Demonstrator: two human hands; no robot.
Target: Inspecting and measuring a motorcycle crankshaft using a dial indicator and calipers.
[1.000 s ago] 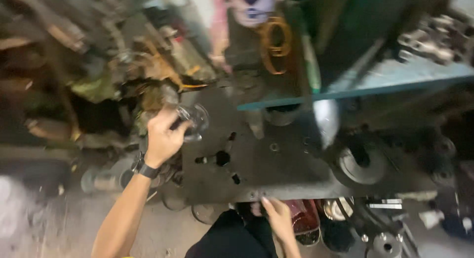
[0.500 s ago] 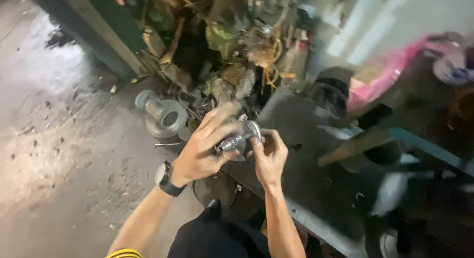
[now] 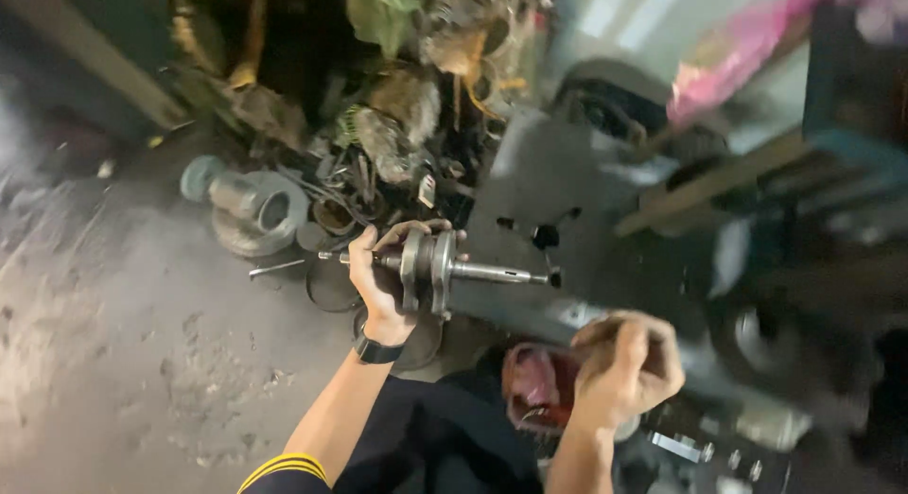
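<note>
My left hand (image 3: 380, 278) grips a metal crankshaft (image 3: 445, 267) by one of its two round webs, holding it sideways above the floor, its long shaft pointing right toward a dark steel plate (image 3: 539, 187). A black watch sits on that wrist. My right hand (image 3: 626, 362) is lower and to the right, apart from the crankshaft, with its fingers curled into a loose fist; it is blurred and I see nothing in it.
A heap of greasy scrap parts and cables (image 3: 397, 106) lies beyond my hands. A grey round flanged metal part (image 3: 253, 208) rests on the dirty concrete floor (image 3: 123, 343). A blurred pink object (image 3: 728, 69) is at upper right, a red item (image 3: 535, 392) near my knee.
My right hand has let go of the crankshaft and dropped down to the right. My left hand alone now holds it, turned sideways. The camera view has shifted.
</note>
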